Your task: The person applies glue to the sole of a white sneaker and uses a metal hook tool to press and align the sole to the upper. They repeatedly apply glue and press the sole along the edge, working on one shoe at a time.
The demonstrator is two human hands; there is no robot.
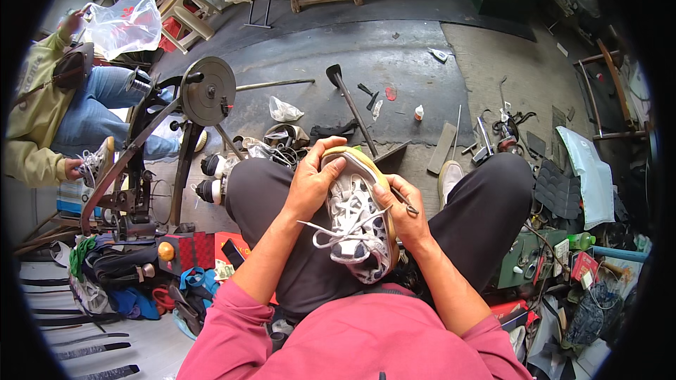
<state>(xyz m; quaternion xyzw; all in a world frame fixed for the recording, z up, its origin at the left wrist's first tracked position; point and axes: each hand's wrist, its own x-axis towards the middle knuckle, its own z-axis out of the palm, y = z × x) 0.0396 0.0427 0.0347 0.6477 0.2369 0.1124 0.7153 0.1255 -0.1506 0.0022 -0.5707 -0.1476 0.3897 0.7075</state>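
Note:
Above my lap I hold a white sneaker (351, 214) with a yellowish sole edge, its toe pointing away from me and its laces loose near the ankle opening. My left hand (307, 184) is closed round the left of the toe, thumb pressed on the rim. On the other side my right hand (406, 212) grips the shoe's edge. A small dark, thin tool (407, 205) sticks out between its fingers; its kind I cannot make out. Just beyond the toe stands a metal shoe anvil (354, 109) on a post.
At left stands a hand-cranked shoe-stitching machine (207, 91) with a big wheel. Behind it a seated person (53, 112) holds another sneaker (93, 164) and a clear plastic bag (125, 27). Shoes (211, 190) lie by my left knee. Tools (503, 127) and scraps clutter the right.

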